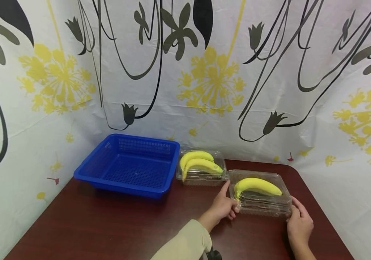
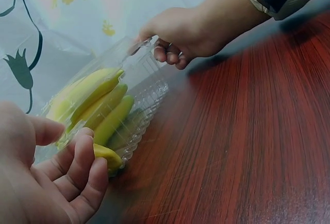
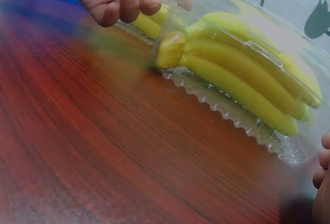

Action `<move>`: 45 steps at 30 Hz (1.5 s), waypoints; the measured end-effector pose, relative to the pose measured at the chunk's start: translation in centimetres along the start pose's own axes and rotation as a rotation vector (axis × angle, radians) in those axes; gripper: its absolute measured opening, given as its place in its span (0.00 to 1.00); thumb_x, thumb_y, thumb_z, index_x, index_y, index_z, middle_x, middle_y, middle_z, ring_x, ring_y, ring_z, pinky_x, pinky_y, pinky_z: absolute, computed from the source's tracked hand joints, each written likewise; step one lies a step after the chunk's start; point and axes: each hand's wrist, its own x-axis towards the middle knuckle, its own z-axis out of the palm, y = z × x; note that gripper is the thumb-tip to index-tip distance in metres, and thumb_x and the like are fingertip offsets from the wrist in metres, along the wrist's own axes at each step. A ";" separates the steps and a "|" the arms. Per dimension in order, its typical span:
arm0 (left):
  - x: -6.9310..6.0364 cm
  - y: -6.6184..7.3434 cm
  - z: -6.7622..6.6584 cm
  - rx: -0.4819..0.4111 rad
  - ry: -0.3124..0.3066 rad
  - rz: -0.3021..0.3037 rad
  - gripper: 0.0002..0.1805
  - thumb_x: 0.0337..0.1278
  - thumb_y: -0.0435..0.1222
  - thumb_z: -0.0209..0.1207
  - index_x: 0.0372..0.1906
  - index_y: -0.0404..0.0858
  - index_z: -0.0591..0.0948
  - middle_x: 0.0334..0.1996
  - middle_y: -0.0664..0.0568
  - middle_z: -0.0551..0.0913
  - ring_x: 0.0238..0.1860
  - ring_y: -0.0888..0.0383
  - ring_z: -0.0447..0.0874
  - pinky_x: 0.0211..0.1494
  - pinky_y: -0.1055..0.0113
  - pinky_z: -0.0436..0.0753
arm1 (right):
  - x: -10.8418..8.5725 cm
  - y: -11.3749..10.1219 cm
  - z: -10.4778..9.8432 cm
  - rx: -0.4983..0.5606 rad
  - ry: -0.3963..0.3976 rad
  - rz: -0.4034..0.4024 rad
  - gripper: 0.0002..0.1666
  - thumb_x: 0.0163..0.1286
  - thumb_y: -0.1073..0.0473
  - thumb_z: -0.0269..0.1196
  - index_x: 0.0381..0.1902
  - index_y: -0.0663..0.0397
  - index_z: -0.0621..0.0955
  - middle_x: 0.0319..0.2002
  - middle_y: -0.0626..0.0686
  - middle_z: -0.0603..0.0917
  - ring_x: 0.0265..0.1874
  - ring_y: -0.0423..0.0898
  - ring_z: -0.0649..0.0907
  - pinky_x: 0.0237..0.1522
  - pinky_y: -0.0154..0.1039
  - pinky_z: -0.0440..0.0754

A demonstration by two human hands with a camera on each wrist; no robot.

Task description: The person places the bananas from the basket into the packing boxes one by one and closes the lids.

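Note:
A clear plastic clamshell box (image 1: 263,208) sits toward the right of the table, its lid down over a bunch of yellow bananas (image 3: 242,74). My left hand (image 1: 221,206) holds the box's left end, index finger stretched along its side and thumb at the front corner. At the opposite end my right hand (image 1: 299,222) grips the right front corner, thumb in front and fingers by the side. In the left wrist view the right hand (image 2: 178,36) pinches the rim with its lower fingers curled, and the left hand (image 2: 56,167) is close to the stem end.
A second clear box (image 1: 201,178) with yellow bananas (image 1: 203,164) stands just behind and left of the held one. Left of that is a blue plastic basket (image 1: 127,186) with slotted walls. Patterned cloth (image 1: 185,90) hangs behind the dark red wooden table (image 1: 123,224).

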 end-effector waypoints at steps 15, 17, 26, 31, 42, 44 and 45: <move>0.0 0.0 0.0 -0.049 -0.008 -0.013 0.49 0.49 0.17 0.54 0.76 0.53 0.59 0.13 0.46 0.77 0.09 0.60 0.69 0.12 0.71 0.69 | -0.4 -0.1 0.3 0.043 0.018 -0.044 0.19 0.73 0.60 0.49 0.55 0.53 0.82 0.12 0.42 0.72 0.11 0.35 0.70 0.16 0.28 0.67; 0.0 0.1 0.1 -0.056 -0.002 -0.020 0.48 0.49 0.17 0.54 0.76 0.54 0.59 0.13 0.46 0.77 0.09 0.60 0.69 0.12 0.71 0.69 | -0.4 -0.1 0.3 0.054 0.009 -0.040 0.20 0.73 0.61 0.48 0.55 0.53 0.81 0.11 0.43 0.72 0.10 0.35 0.69 0.14 0.28 0.66; -0.1 -0.2 0.6 -0.080 -0.006 0.000 0.49 0.46 0.16 0.53 0.75 0.52 0.60 0.15 0.46 0.77 0.10 0.61 0.69 0.11 0.72 0.69 | -0.3 0.0 0.2 0.224 -0.007 0.069 0.19 0.73 0.62 0.47 0.53 0.49 0.81 0.10 0.45 0.71 0.07 0.36 0.68 0.09 0.30 0.65; -0.1 -0.2 0.8 -0.069 -0.011 0.009 0.47 0.50 0.16 0.55 0.75 0.51 0.61 0.15 0.46 0.76 0.10 0.61 0.69 0.11 0.72 0.68 | -0.3 0.2 0.1 0.239 -0.002 0.073 0.19 0.73 0.62 0.46 0.53 0.49 0.80 0.09 0.46 0.70 0.06 0.37 0.66 0.09 0.30 0.64; 0.1 -0.1 0.8 -0.081 -0.009 0.010 0.46 0.51 0.18 0.54 0.74 0.53 0.62 0.15 0.43 0.78 0.09 0.59 0.70 0.13 0.70 0.69 | -0.2 0.4 0.1 0.351 0.020 0.053 0.19 0.73 0.64 0.47 0.52 0.49 0.82 0.08 0.46 0.70 0.05 0.36 0.66 0.08 0.29 0.63; 0.2 -0.3 0.9 -0.087 -0.010 0.011 0.45 0.52 0.18 0.54 0.74 0.53 0.62 0.15 0.43 0.78 0.09 0.59 0.70 0.13 0.70 0.69 | -0.3 0.4 0.0 0.358 0.019 0.058 0.19 0.73 0.64 0.48 0.52 0.49 0.82 0.08 0.46 0.70 0.05 0.36 0.66 0.07 0.29 0.63; 0.2 -0.3 0.9 -0.088 -0.011 0.012 0.45 0.52 0.18 0.54 0.74 0.53 0.62 0.15 0.43 0.78 0.09 0.59 0.70 0.13 0.70 0.69 | -0.3 0.4 0.0 0.360 0.022 0.057 0.19 0.72 0.64 0.48 0.52 0.49 0.82 0.08 0.46 0.70 0.05 0.36 0.66 0.07 0.29 0.62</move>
